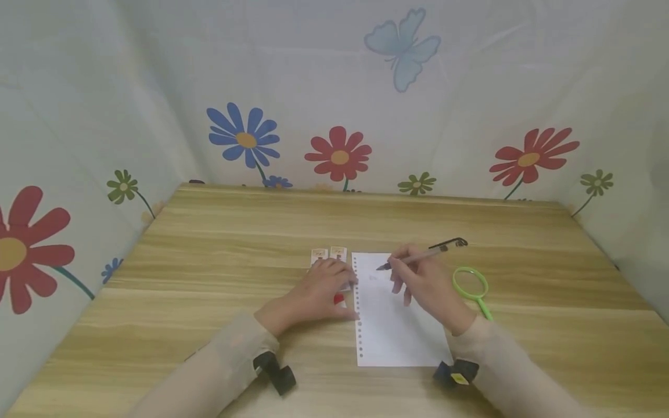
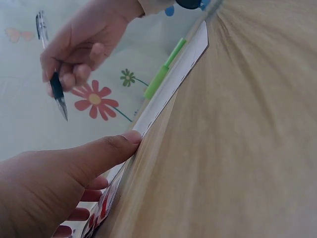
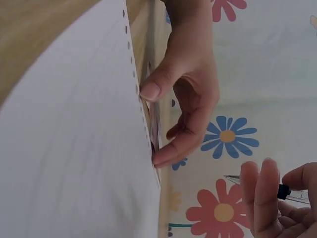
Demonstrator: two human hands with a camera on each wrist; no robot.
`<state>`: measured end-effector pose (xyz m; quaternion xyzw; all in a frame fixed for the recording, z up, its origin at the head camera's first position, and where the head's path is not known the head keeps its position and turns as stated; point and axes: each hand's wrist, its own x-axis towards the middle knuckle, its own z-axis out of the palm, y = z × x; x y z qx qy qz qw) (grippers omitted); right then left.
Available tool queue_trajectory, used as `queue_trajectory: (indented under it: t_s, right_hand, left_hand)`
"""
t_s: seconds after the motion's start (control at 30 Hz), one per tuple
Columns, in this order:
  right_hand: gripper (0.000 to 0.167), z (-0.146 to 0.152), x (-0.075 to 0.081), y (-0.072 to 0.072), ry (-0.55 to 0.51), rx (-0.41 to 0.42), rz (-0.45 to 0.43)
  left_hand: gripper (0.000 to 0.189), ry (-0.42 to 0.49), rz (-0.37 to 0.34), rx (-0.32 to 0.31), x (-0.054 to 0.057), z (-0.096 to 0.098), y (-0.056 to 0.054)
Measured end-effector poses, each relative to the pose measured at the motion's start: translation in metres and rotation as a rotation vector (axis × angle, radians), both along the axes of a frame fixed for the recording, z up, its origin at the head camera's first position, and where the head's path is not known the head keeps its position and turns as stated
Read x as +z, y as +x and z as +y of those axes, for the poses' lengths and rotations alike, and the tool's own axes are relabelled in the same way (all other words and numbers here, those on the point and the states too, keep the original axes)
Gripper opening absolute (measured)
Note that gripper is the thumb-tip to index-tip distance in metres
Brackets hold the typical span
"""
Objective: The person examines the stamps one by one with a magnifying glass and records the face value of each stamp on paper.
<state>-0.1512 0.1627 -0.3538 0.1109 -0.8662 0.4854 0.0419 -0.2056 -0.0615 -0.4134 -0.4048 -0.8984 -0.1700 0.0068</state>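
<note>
On bench (image 1: 251,232), one holed paper (image 1: 399,337), touched by loose left hand (image 1: 320,290); one magnifying glass (image 1: 479,298), lens (image 1: 470,283) only in head view. Pinched in right hand (image 1: 424,284), one pen (image 1: 431,253).

I saw the head view look forward and down from above the pale wood-grain table (image 1: 251,226), toward the flower-printed white cloth (image 1: 292,58). The wrist views peered low, close, sideways, left facing the bare right hand (image 1: 431,287), right the bare left hand (image 1: 316,290); all shared the hole-punched white paper (image 1: 399,334).
</note>
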Motion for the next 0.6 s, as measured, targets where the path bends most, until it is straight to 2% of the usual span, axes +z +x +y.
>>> queue_trajectory:
  t_s: [0.13,0.23,0.33,0.53,0.6]
  right_hand:
    - [0.026,-0.005,-0.010,-0.001,-0.130,-0.004,-0.113]
    - [0.027,-0.008,-0.016,-0.001,-0.173,-0.017,-0.170]
    - [0.025,-0.009,-0.021,-0.002,-0.145,-0.035,-0.190]
    - [0.020,-0.004,-0.034,-0.008,-0.053,-0.038,-0.146]
    - [0.020,-0.002,-0.038,-0.011,-0.050,-0.038,-0.158]
  left_hand:
    - [0.063,0.000,0.003,-0.001,0.001,0.000,0.000]
    - [0.062,0.002,0.003,-0.003,0.002,0.000,0.001]
    - [0.063,0.000,0.007,-0.002,0.003,0.000,0.002]
    - [0.062,0.016,0.011,-0.005,0.004,0.000,0.003]
    - [0.062,0.021,0.009,-0.006,0.005,0.000,0.003]
